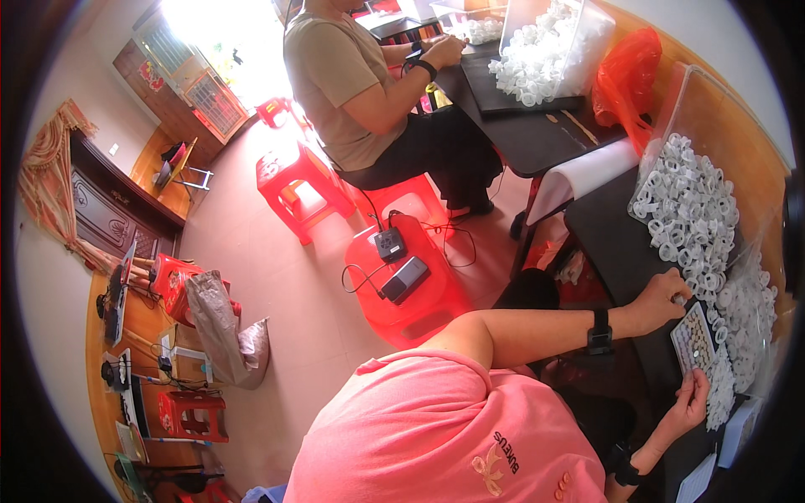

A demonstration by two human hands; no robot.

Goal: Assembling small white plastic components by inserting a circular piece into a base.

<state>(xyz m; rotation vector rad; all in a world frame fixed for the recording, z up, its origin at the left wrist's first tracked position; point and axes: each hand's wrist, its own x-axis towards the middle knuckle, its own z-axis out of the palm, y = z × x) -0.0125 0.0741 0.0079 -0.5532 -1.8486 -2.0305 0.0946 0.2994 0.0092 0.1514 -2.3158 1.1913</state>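
Visibly lettered shirt (pixel 411 427); right hand (pixel 685 406) holds tray (pixel 693 337).

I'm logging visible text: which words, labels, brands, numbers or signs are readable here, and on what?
Pink shirt: dark lettering beside a bow motif; readable, but I won't copy it.
Black adapter on the red stool: any marks are too small to read.
White plastic pieces: none I can make out.
Elsewhere: nothing I can read.

On the nearest red stool (pixel 440 306), a black adapter (pixel 390 244) sits toward the far edge, a grey device (pixel 406 280) mid-seat; a brownish sack (pixel 216 323) slumps on the floor (pixel 302 335).
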